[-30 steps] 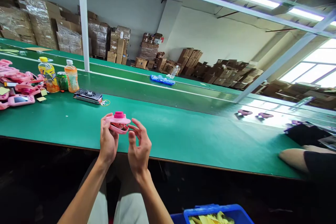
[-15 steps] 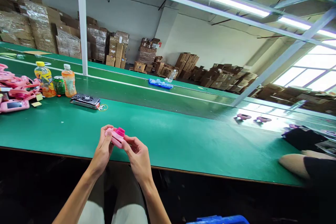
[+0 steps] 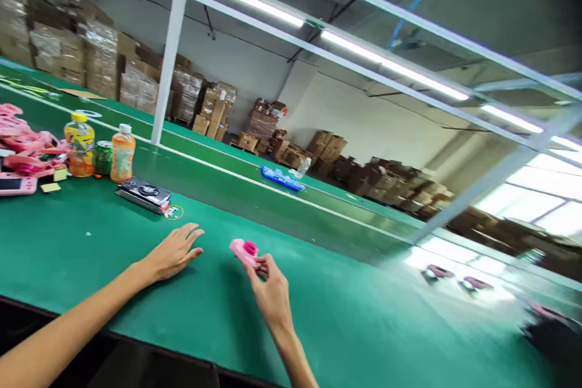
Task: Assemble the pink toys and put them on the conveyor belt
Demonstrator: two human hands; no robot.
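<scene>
A pink toy camera (image 3: pixel 244 252) with a darker pink lens is pinched by its near end in my right hand (image 3: pixel 271 294), held above the green table (image 3: pixel 195 309). To its left, my left hand (image 3: pixel 175 253) is empty, with the fingers apart and reaching forward over the tabletop. Beyond the left hand lies a flat black box with a camera picture on it (image 3: pixel 144 193), and a thin yellow ring (image 3: pixel 173 213) sits beside that box.
At the left is a heap of pink toy cameras (image 3: pixel 30 144), beside two drink bottles (image 3: pixel 122 153) and a green can (image 3: pixel 103 157). A blue tray (image 3: pixel 282 178) lies across the table. Two pink pieces (image 3: pixel 439 271) rest at the right, near a blurred dark shape (image 3: pixel 552 336).
My left hand has let go of the toy camera and moved left, its fingers opening. My right hand has carried the toy camera forward and right. The view has tilted.
</scene>
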